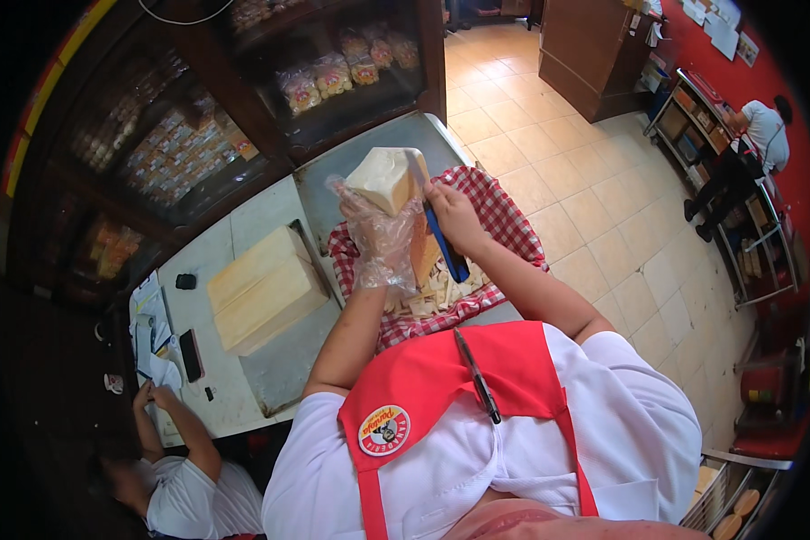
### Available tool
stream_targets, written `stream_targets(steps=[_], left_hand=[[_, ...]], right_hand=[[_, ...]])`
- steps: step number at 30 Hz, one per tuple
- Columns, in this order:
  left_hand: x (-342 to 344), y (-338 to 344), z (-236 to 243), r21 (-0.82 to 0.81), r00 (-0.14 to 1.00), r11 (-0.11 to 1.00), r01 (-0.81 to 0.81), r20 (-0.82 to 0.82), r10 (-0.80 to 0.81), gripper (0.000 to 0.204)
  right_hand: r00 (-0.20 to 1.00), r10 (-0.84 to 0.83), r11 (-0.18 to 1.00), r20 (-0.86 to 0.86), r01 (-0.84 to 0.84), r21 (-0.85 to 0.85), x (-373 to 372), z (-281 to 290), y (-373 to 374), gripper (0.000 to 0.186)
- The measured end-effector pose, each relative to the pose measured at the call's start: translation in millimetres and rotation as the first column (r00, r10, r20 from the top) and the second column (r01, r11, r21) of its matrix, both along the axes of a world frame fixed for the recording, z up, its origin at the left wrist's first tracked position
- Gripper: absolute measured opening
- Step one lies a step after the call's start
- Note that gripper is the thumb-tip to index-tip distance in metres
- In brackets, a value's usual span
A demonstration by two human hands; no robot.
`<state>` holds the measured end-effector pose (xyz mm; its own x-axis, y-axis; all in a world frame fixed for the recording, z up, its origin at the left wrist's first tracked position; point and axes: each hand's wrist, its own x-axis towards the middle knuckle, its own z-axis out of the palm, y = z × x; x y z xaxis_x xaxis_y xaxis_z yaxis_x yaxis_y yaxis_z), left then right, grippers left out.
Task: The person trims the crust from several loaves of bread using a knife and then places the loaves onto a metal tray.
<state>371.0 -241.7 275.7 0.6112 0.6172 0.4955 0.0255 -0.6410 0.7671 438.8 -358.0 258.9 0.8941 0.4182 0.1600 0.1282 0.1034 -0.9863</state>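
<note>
Inside a clear plastic glove, my left hand (pixel 380 236) is closed around a pale bread loaf (pixel 381 178), which is tilted up over a cloth-lined basket. A brown crust side shows low on the loaf, between my hands. My right hand (pixel 457 218) grips a blue-handled knife (pixel 445 241), its blade upright along the loaf's right side. Part of the blade and some of the right fingers are hidden. Beneath both hands, thin bread trimmings (pixel 436 295) lie heaped on the red-and-white checked cloth (pixel 518 216).
Left of the basket, pale trimmed loaves (pixel 265 286) sit on the worktable (pixel 254 216), near a phone (pixel 191 355) and papers. A person (pixel 202 490) sits at the table's near left; another (pixel 760 144) stands by shelves at far right. A glass cabinet (pixel 333 67) borders the table's back.
</note>
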Motion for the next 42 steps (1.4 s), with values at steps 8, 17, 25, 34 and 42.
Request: stream_targets(steps=[8,17,25,34,42], left_hand=[[5,10,-10,-0.007,0.999,0.999,-0.04,-0.035,0.04,0.124],[1,3,-9,0.025,1.0,0.999,-0.025,0.007,0.024,0.124],[1,6,-9,-0.018,0.998,0.999,0.033,0.047,-0.032,0.123],[-4,9,-6,-0.009,0.999,1.0,-0.02,-0.046,0.019,0.125],[-4,19,-10,0.014,0.998,0.998,0.067,0.015,-0.067,0.116]], right_hand=[[0.98,0.121,0.974,0.161,-0.086,-0.21,-21,6,3,0.041],[0.982,-0.02,0.982,0.19,0.055,-0.181,11,-4,3,0.04],[0.991,-0.03,0.993,0.128,0.044,-0.108,18,-18,3,0.037],[0.997,0.074,0.993,0.035,-0.07,-0.092,-12,3,0,0.036],[0.914,0.296,0.903,0.277,-0.173,-0.393,-38,11,-12,0.032]])
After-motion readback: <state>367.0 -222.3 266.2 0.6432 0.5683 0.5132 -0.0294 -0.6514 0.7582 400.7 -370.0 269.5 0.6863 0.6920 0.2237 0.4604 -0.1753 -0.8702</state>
